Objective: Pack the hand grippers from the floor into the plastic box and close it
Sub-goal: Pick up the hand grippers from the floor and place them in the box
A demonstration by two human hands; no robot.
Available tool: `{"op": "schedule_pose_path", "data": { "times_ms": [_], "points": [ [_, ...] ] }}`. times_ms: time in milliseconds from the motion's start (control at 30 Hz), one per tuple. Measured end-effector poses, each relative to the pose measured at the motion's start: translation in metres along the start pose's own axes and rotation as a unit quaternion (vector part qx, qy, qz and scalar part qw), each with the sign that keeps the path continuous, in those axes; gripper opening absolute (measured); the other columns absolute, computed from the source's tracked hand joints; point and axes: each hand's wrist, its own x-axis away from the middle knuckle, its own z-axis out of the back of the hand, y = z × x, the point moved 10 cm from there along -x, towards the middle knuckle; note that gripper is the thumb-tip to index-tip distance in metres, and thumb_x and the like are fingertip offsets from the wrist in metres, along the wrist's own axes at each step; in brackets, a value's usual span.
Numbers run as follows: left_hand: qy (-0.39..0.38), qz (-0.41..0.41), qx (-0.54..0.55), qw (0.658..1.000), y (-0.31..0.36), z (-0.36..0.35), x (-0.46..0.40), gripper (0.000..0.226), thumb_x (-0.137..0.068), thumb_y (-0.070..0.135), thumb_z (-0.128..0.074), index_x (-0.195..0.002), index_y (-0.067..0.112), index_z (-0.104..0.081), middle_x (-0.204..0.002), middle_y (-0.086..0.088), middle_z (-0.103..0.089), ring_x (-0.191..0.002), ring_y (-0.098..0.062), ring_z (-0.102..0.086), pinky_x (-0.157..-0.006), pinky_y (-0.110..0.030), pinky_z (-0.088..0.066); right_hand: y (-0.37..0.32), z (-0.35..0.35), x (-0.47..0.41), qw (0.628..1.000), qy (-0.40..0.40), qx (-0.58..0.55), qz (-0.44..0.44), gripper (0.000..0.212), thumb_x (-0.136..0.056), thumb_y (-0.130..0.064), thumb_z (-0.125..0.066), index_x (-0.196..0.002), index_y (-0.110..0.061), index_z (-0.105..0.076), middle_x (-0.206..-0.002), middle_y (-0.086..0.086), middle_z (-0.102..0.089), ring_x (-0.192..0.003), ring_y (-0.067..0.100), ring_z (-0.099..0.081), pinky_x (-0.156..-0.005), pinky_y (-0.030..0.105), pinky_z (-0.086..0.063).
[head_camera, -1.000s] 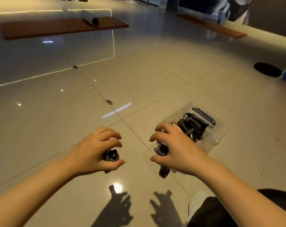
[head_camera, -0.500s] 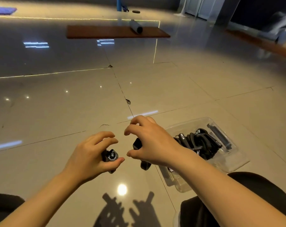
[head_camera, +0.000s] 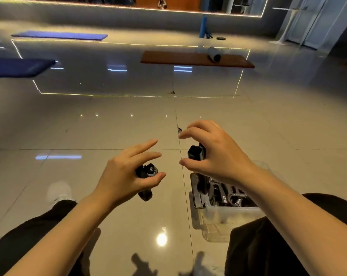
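- since a moment ago the left hand (head_camera: 126, 176) has spread its first two fingers out straight, where they were curled, and the right hand (head_camera: 214, 154) has lifted clear above the box.
- nearest, dark trouser legs (head_camera: 268, 246) frame the scene, with a white shoe (head_camera: 59, 193) on the left.
- clear plastic box (head_camera: 228, 218) sits open on the tiled floor (head_camera: 109, 126) under the right forearm, with black hand grippers (head_camera: 216, 193) heaped inside.
- left hand pinches one black hand gripper (head_camera: 145, 177) between thumb and lower fingers, held above the floor, left of the box.
- right hand has fingers arched loosely and cradles another black gripper (head_camera: 196, 153) in the palm.
- farther off lie an orange mat (head_camera: 188, 58) with a grey roller (head_camera: 214, 54) on it, and blue mats (head_camera: 59, 35).
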Motion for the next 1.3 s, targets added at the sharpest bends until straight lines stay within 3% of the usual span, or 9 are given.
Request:
{"op": "schedule_pose_path", "data": {
  "times_ms": [233, 433, 667, 767, 867, 1000, 1100, 1200, 1300],
  "points": [
    [0.027, -0.062, -0.039, 0.997, 0.086, 0.018, -0.050, 0.053, -0.080, 0.055, -0.055, -0.114, 0.016, -0.065, -0.122, -0.003, -0.063, -0.112, -0.009, -0.053, -0.093, -0.024, -0.043, 0.055, 0.056, 0.033, 0.972, 0.110, -0.162, -0.130, 0.055, -0.071, -0.037, -0.077, -0.120, -0.028, -0.053, -0.110, -0.009, -0.053, -0.097, 0.007, -0.052, -0.071, 0.012, -0.039],
    [-0.033, -0.022, 0.011, 0.999, 0.090, -0.030, -0.066, 0.060, -0.075, 0.063, -0.051, -0.118, 0.023, -0.063, -0.122, 0.005, -0.062, -0.107, -0.001, -0.051, -0.089, -0.023, -0.047, 0.078, 0.091, 0.060, 0.979, 0.139, -0.075, -0.127, 0.050, -0.073, -0.037, -0.077, -0.116, -0.027, -0.055, -0.104, -0.012, -0.053, -0.094, 0.004, -0.049, -0.074, 0.013, -0.041],
    [-0.027, -0.065, 0.008, 0.997, 0.106, -0.042, -0.089, 0.060, -0.077, 0.066, -0.046, -0.113, 0.021, -0.065, -0.115, 0.005, -0.065, -0.099, -0.008, -0.060, -0.081, -0.025, -0.052, 0.145, 0.119, 0.064, 0.977, 0.099, -0.071, -0.175, 0.048, -0.075, -0.039, -0.074, -0.117, -0.033, -0.051, -0.090, -0.016, -0.057, -0.085, -0.004, -0.054, -0.065, 0.004, -0.037],
    [-0.077, -0.081, -0.024, 0.993, 0.111, -0.072, -0.096, 0.059, -0.077, 0.064, -0.047, -0.114, 0.022, -0.065, -0.114, 0.006, -0.065, -0.100, -0.008, -0.061, -0.081, -0.024, -0.052, 0.185, 0.088, 0.066, 0.976, 0.059, -0.061, -0.199, 0.046, -0.076, -0.040, -0.072, -0.118, -0.031, -0.053, -0.088, -0.010, -0.059, -0.082, 0.001, -0.055, -0.069, 0.011, -0.043],
    [-0.142, -0.068, -0.005, 0.987, 0.113, -0.112, -0.101, 0.060, -0.075, 0.065, -0.045, -0.115, 0.024, -0.063, -0.116, 0.008, -0.062, -0.104, -0.005, -0.057, -0.085, -0.014, -0.043, 0.226, 0.042, 0.068, 0.968, -0.051, -0.043, -0.241, 0.059, -0.075, -0.041, -0.074, -0.126, -0.032, -0.046, -0.094, -0.004, -0.059, -0.082, 0.009, -0.058, -0.068, 0.019, -0.048],
    [-0.226, -0.089, 0.024, 0.970, 0.119, -0.170, -0.099, 0.048, -0.079, 0.055, -0.058, -0.118, 0.027, -0.061, -0.134, 0.009, -0.050, -0.118, -0.005, -0.046, -0.093, -0.008, -0.031, 0.262, 0.012, 0.063, 0.964, -0.118, -0.005, -0.240, 0.065, -0.074, -0.045, -0.074, -0.129, -0.031, -0.044, -0.098, -0.005, -0.058, -0.088, 0.014, -0.058, -0.075, 0.027, -0.049],
    [-0.272, -0.129, 0.033, 0.953, 0.127, -0.206, -0.100, 0.042, -0.081, 0.048, -0.063, -0.117, 0.027, -0.061, -0.146, 0.007, -0.035, -0.121, -0.009, -0.042, -0.086, -0.004, -0.023, 0.278, -0.015, 0.060, 0.961, -0.169, -0.013, -0.217, 0.065, -0.074, -0.048, -0.073, -0.129, -0.032, -0.044, -0.093, -0.009, -0.058, -0.087, 0.011, -0.057, -0.078, 0.028, -0.049],
    [-0.301, -0.178, 0.049, 0.936, 0.129, -0.240, -0.106, 0.041, -0.078, 0.050, -0.059, -0.106, 0.021, -0.066, -0.143, 0.000, -0.040, -0.108, -0.016, -0.054, -0.081, -0.018, -0.047, 0.297, -0.029, 0.058, 0.960, -0.171, -0.024, -0.219, 0.059, -0.076, -0.048, -0.070, -0.128, -0.030, -0.048, -0.092, -0.010, -0.057, -0.087, 0.011, -0.056, -0.076, 0.025, -0.047],
    [-0.315, -0.192, 0.064, 0.927, 0.109, -0.282, -0.112, 0.043, -0.077, 0.052, -0.056, -0.101, 0.017, -0.068, -0.139, -0.003, -0.046, -0.106, -0.018, -0.056, -0.079, -0.035, -0.054, 0.320, -0.039, 0.058, 0.959, -0.165, -0.028, -0.229, 0.052, -0.077, -0.048, -0.069, -0.124, -0.030, -0.053, -0.094, -0.009, -0.059, -0.088, 0.011, -0.058, -0.075, 0.024, -0.046]
  ]
}}
